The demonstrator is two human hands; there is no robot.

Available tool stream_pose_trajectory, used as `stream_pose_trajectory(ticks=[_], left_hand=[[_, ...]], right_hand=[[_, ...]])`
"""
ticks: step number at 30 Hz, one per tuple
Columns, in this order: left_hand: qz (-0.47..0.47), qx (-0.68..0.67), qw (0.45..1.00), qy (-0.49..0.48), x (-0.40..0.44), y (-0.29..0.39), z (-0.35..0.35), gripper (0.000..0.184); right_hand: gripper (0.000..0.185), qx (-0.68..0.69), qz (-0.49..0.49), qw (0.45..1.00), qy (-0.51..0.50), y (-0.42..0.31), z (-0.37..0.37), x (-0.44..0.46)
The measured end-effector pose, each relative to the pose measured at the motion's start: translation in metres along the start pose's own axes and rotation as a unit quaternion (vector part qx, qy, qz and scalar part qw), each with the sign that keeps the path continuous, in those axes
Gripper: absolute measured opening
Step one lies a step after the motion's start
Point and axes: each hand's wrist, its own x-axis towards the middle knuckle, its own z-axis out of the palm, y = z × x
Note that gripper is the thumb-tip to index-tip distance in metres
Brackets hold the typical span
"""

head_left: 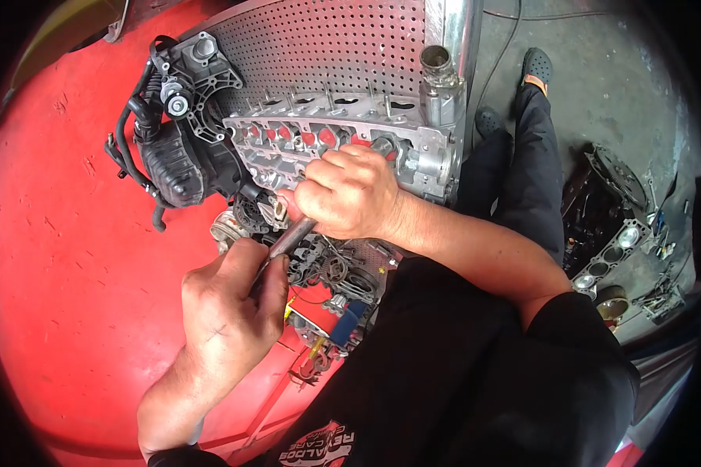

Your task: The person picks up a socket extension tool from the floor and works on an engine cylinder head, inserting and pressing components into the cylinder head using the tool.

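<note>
A grey metal rod (296,233) slants up from lower left to upper right, with both hands closed on it. My left hand (230,300) grips its lower end between thumb and fingers. My right hand (352,191) is wrapped round it higher up, the knuckles facing me. Past the right fist, a cylindrical metal end (382,146) points at the row of openings in an aluminium cylinder head (432,144). I cannot tell whether this end sits inside an opening or only against it. Several upright studs stand along the head's far side.
The head rests by a perforated metal panel (311,47). A black ribbed engine part with hoses (183,167) and a metal bracket (204,78) lie left on the red surface (70,233). Loose parts (339,268) crowd below my hands. An engine block (611,253) and trousered legs (533,148) are at right.
</note>
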Motion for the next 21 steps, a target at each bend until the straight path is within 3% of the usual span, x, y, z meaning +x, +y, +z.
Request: stream_pose_trajectory(ticks=[5,7,21], left_hand=[[-0.01,-0.01,1.0,0.004,-0.003,-0.001,0.001,0.011],[-0.019,-0.023,1.0,0.009,-0.004,-0.001,0.0,0.011],[-0.02,0.014,0.999,-0.027,0.007,0.005,-0.01,0.017]], right_hand=[[0.041,-0.011,-0.008,1.0,0.024,0.002,0.001,-0.003],[0.029,-0.032,-0.022,0.999,0.007,0.006,0.001,-0.006],[0.032,-0.019,-0.004,1.0,-0.002,0.006,0.001,-0.007]])
